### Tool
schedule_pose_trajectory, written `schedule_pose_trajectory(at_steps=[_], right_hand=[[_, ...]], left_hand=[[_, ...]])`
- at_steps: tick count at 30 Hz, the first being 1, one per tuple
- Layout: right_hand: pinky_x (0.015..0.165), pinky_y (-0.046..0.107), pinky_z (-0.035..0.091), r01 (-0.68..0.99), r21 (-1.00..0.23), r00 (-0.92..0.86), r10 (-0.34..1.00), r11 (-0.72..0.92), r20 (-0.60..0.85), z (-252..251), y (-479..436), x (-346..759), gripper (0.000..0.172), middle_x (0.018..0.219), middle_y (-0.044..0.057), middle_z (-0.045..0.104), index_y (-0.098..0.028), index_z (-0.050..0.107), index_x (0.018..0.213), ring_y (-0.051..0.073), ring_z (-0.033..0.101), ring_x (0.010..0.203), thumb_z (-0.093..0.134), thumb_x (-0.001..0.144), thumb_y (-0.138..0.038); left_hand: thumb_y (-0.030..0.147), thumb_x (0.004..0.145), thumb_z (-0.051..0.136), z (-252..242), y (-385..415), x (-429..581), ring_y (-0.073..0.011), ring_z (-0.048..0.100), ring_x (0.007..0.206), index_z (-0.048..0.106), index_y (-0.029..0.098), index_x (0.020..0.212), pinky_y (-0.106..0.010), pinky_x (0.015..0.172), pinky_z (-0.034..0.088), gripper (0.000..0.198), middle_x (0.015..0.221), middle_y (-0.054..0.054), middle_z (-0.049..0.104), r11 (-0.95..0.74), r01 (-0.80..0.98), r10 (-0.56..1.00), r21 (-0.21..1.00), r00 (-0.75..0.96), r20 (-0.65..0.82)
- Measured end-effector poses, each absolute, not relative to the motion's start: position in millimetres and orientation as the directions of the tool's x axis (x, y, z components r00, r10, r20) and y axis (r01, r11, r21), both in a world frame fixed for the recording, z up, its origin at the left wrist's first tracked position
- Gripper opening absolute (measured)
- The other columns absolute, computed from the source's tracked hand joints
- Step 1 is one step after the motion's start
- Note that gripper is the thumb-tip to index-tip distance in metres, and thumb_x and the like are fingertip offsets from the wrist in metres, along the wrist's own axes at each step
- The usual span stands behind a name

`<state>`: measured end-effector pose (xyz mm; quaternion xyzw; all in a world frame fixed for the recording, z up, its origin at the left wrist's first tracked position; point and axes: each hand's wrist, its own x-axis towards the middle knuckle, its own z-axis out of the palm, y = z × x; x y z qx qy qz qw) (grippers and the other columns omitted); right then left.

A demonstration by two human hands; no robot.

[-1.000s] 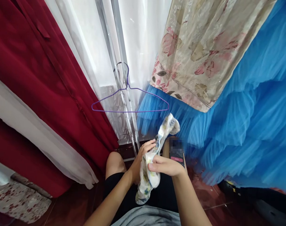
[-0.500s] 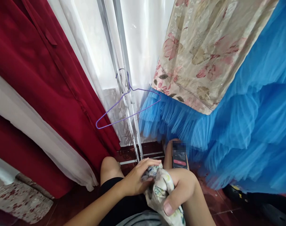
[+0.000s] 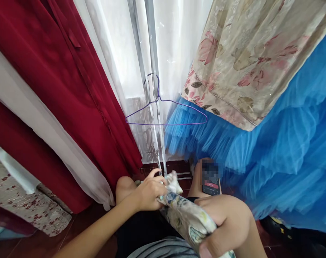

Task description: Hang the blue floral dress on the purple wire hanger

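Over my lap, a whitish cloth (image 3: 183, 215) with a blue, green and yellow pattern is stretched between both hands. My left hand (image 3: 153, 191) pinches its far end, and a loose crumpled flap sticks out beyond the fingers. My right hand (image 3: 227, 222) wraps round the near end, thumb on top, close to the camera. Ahead of my hands, a purple wire hanger (image 3: 167, 124) hangs by its hook on a metal rack post, with nothing on it. What kind of item the cloth is, I cannot make out.
A white metal rack (image 3: 152, 53) stands in front. Red curtain-like fabric (image 3: 79, 89) hangs at left, a beige floral garment (image 3: 249, 64) and blue tulle (image 3: 294, 143) at right. A phone (image 3: 210, 182) is beside my right knee. Dark red tiles (image 3: 85, 233) cover the floor.
My hands have drawn apart, so the bunched cloth is now pulled out longer. My right hand has come nearer and rightward. The hanger has swung to nearly level.
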<state>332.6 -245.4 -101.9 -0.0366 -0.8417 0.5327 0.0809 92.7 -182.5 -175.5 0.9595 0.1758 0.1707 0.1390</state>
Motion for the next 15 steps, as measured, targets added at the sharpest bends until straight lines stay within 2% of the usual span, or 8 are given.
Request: schedule_pose_trajectory(at_steps=[2,4,7,10,12,15], right_hand=[[0.048,0.021,0.034,0.120,-0.881,-0.951,0.307,0.457,0.030,-86.5,-246.6,343.1,0.049,0.053,-0.006,0.040,-0.018,0.047,0.060,0.007,0.038,0.049,0.061,0.095,-0.051],[0.047,0.020,0.030,0.225,-0.866,-0.913,0.406,0.446,-0.028,-67.6,-240.6,350.3,0.045,0.053,-0.007,0.036,-0.018,0.047,0.061,0.007,0.034,0.049,0.059,0.096,-0.043],[0.046,0.021,0.030,0.395,-0.829,-0.764,0.642,0.396,-0.057,-42.5,-211.4,351.1,0.034,0.059,-0.004,0.043,-0.017,0.056,0.066,0.008,0.037,0.052,0.060,0.093,-0.036],[0.048,0.023,0.032,0.522,-0.771,-0.461,0.881,0.365,0.105,-34.1,-159.0,340.5,0.018,0.064,-0.001,0.055,-0.015,0.067,0.076,0.011,0.043,0.056,0.063,0.087,-0.029],[0.051,0.024,0.035,0.532,-0.765,-0.282,0.928,0.363,0.244,-39.0,-118.5,331.0,0.014,0.068,0.002,0.062,-0.014,0.071,0.086,0.013,0.049,0.058,0.064,0.085,-0.026],[0.061,0.025,0.042,0.612,-0.699,-0.123,0.918,0.369,0.376,-53.9,-65.5,321.0,0.027,0.083,0.007,0.071,-0.013,0.072,0.110,0.017,0.058,0.066,0.064,0.087,-0.024]], left_hand=[[0.023,0.074,0.070,-177.6,-162.1,69.1,-0.0234,0.066,0.100,0.060,0.021,0.063,-0.054,0.125,0.009,0.014,0.067,0.001,0.067,-0.859,0.418,0.476,0.296,0.865,0.159],[0.032,0.074,0.073,-175.4,-138.5,40.0,-0.0266,0.064,0.108,0.069,0.024,0.068,-0.056,0.124,0.008,0.011,0.075,0.000,0.072,-0.786,0.550,0.589,0.283,0.805,0.074],[0.044,0.082,0.069,-159.6,-100.3,-8.6,-0.0268,0.062,0.103,0.079,0.030,0.085,-0.052,0.116,0.027,0.018,0.093,-0.003,0.078,-0.645,0.701,0.752,0.303,0.654,0.086],[0.053,0.084,0.066,-132.2,-63.6,-51.8,-0.0295,0.057,0.099,0.082,0.033,0.095,-0.052,0.105,0.036,0.028,0.105,-0.005,0.079,-0.524,0.800,0.850,0.291,0.473,0.231],[0.057,0.084,0.065,-112.8,-41.9,-71.2,-0.0312,0.054,0.101,0.082,0.033,0.101,-0.055,0.103,0.035,0.034,0.113,-0.006,0.078,-0.473,0.842,0.866,0.260,0.389,0.314],[0.059,0.090,0.057,-88.3,-15.5,-79.6,-0.0340,0.051,0.109,0.078,0.031,0.113,-0.058,0.103,0.032,0.043,0.128,-0.008,0.073,-0.423,0.870,0.867,0.252,0.309,0.390]])
